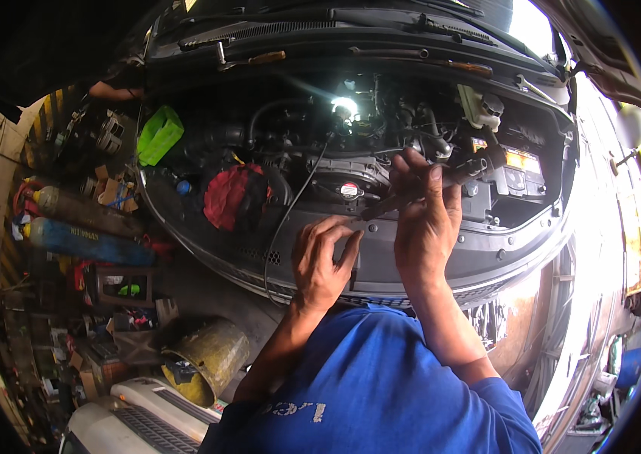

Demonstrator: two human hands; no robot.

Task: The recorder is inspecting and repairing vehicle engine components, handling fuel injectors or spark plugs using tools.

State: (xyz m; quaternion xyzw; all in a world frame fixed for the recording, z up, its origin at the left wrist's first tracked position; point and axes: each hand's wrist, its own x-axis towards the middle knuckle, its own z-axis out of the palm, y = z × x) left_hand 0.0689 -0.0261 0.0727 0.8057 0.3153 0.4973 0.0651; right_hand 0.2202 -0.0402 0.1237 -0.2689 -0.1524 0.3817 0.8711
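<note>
My right hand (428, 227) is closed around a long dark part (382, 207) and holds it above the front edge of an engine bay. The part's thick end, with a round hollow-looking tip, sticks out past the fingers to the right; its exact kind is unclear. Its thin end slants down to the left toward my left hand (323, 257). The left fingers are bent, thumb and forefinger apart, with the forefinger at or close to that thin end. Beneath both hands runs the black front panel (381, 253), with the engine (347, 170) behind it.
A bright work lamp (344, 110) shines over the engine, its cable hanging down the front. A red cloth (233, 198) and a green cut-open container (160, 136) lie at left. Tools, including a wrench (536, 89), rest along the far ledge. A person's arm (116, 92) shows far left.
</note>
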